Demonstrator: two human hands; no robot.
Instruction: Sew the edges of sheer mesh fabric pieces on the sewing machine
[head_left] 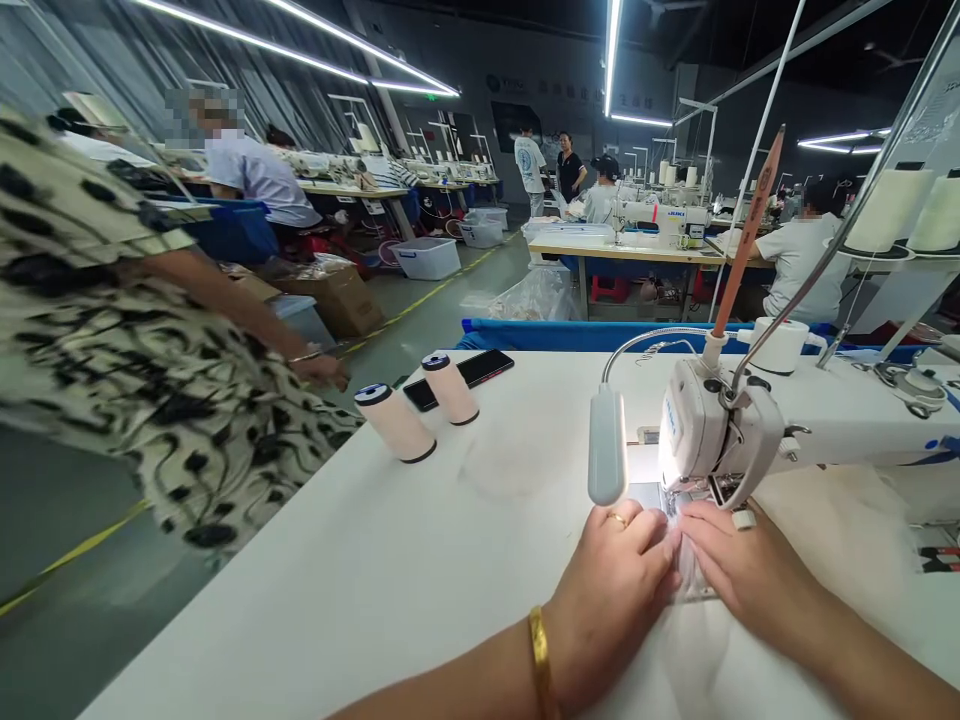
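Sheer white fabric (pixel 694 640) runs under the needle area of a white sewing machine (pixel 701 410) and spreads out to the right beneath its arm. Close to the presser foot, my left hand (pixel 619 580) is closed on the gathered fabric, fingers bent. My right hand (pixel 739 565) pinches the same fabric from the other side, its fingertips almost meeting the left ones. The machine's light falls on the spot between both hands. A small grey lamp (pixel 607 445) on a bendable neck hangs just above my left hand.
Two cream thread cones (pixel 396 425) and a black phone (pixel 487 367) lie at the table's far left corner. A brown pencil (pixel 750 225) stands upright on the machine. A person in a patterned outfit (pixel 195 430) is beside the table's left edge. Other sewing stations stretch behind.
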